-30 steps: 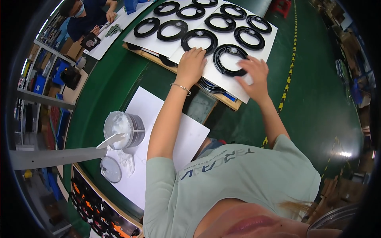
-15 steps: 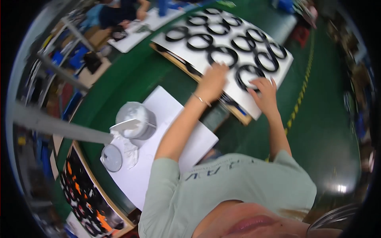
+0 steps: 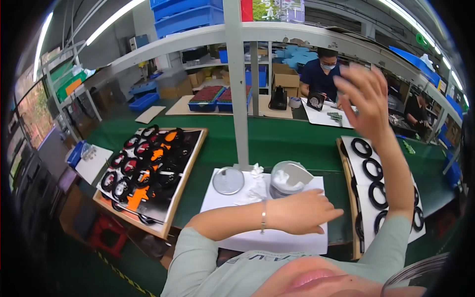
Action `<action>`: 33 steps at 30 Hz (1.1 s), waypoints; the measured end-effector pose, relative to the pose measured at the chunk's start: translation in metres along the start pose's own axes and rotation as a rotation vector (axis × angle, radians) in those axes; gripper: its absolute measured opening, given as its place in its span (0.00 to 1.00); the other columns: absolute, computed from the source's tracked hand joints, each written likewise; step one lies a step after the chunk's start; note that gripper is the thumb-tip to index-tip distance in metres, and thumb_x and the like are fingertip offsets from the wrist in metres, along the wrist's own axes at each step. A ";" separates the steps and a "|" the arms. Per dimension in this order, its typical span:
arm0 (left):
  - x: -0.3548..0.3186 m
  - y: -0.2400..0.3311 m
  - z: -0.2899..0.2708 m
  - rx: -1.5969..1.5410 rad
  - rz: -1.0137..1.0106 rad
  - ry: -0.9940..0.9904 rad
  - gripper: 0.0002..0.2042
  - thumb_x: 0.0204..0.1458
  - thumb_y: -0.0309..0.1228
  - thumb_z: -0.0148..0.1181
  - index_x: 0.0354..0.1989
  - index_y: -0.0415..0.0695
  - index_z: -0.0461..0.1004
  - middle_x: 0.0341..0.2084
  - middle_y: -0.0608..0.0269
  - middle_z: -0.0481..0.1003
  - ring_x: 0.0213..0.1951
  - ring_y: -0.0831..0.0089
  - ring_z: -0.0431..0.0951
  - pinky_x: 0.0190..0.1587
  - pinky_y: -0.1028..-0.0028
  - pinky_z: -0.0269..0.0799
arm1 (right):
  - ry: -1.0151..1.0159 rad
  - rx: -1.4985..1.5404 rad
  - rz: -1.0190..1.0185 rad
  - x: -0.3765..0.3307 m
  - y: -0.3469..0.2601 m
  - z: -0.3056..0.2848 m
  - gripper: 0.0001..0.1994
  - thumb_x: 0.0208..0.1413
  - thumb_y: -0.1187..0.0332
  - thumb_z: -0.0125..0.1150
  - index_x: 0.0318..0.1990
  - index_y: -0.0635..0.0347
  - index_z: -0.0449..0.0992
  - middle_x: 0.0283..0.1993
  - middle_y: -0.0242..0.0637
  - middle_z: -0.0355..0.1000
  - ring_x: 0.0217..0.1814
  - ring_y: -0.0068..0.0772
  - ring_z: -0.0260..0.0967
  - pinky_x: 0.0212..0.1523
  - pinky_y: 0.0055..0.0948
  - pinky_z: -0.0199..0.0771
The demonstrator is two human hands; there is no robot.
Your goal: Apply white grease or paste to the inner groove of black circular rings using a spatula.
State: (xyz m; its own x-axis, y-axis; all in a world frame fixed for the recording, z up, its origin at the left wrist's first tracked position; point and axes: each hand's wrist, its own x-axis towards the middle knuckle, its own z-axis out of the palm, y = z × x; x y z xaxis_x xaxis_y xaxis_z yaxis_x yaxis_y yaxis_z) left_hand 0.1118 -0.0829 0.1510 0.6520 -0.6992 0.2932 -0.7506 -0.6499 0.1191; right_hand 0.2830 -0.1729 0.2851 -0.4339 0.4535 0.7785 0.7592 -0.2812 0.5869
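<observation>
My left hand [image 3: 302,214], with a thin bracelet at the wrist, hovers flat over a white paper sheet [image 3: 277,240] on the green table and holds nothing. Just beyond its fingers stands a clear round container [image 3: 288,179] with white contents and a white scraper in it. A round lid [image 3: 228,180] and a crumpled tissue [image 3: 256,186] lie to that container's left. My right hand [image 3: 365,99] is raised in the air, fingers spread and empty, slightly blurred. Below its forearm lies a board with black rings [image 3: 372,190] on white paper.
A grey metal post [image 3: 238,94] rises from the table behind the paper. A wooden tray of black and orange parts [image 3: 148,173] sits at the left. A person in dark clothes [image 3: 321,74] works at the far bench. Shelves with blue bins stand behind.
The view swung from the ring board to the paper and container. Both hands left the black rings: the left moved over the paper, the right lifted into the air.
</observation>
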 end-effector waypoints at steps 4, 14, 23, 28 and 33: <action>-0.036 -0.005 -0.032 -0.004 -0.164 -0.069 0.25 0.46 0.33 0.59 0.54 0.41 0.62 0.42 0.56 0.70 0.45 0.59 0.69 0.53 0.61 0.61 | 0.175 -0.473 0.083 0.061 0.083 0.023 0.20 0.45 0.73 0.57 0.49 0.51 0.71 0.49 0.38 0.69 0.53 0.41 0.65 0.57 0.38 0.57; -0.032 -0.063 -0.080 0.059 -0.092 0.232 0.20 0.46 0.29 0.60 0.49 0.42 0.68 0.48 0.57 0.70 0.49 0.62 0.70 0.51 0.66 0.64 | -0.726 -0.138 0.541 0.063 0.092 -0.024 0.25 0.37 0.65 0.63 0.49 0.57 0.71 0.47 0.47 0.69 0.51 0.47 0.65 0.52 0.39 0.62; 0.062 -0.048 -0.071 -1.536 0.081 0.514 0.33 0.53 0.32 0.55 0.62 0.43 0.42 0.57 0.54 0.55 0.57 0.65 0.61 0.57 0.63 0.60 | -0.451 0.019 0.123 -0.010 -0.044 -0.093 0.26 0.39 0.73 0.62 0.52 0.61 0.68 0.53 0.42 0.66 0.55 0.43 0.63 0.51 0.37 0.66; 0.039 -0.021 -0.045 -1.592 -0.304 0.730 0.27 0.56 0.25 0.46 0.62 0.45 0.42 0.57 0.55 0.58 0.58 0.62 0.61 0.57 0.56 0.62 | -0.605 0.236 0.225 -0.043 0.009 -0.133 0.30 0.49 0.57 0.59 0.58 0.59 0.62 0.62 0.43 0.57 0.65 0.43 0.52 0.61 0.40 0.54; -0.002 -0.008 -0.013 -1.483 -0.313 0.542 0.27 0.56 0.23 0.46 0.63 0.43 0.44 0.56 0.57 0.60 0.57 0.67 0.62 0.57 0.65 0.60 | -0.223 -0.140 1.006 -0.120 0.103 -0.154 0.34 0.53 0.46 0.53 0.59 0.61 0.59 0.59 0.41 0.60 0.61 0.37 0.56 0.58 0.33 0.58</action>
State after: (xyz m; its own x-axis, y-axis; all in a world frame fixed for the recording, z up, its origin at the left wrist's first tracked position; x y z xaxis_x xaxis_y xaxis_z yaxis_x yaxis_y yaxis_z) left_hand 0.1148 -0.0727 0.1620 0.9212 -0.2090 0.3282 -0.2488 0.3323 0.9098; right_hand 0.3387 -0.3870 0.2861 0.4788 0.0972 0.8726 0.6519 -0.7051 -0.2791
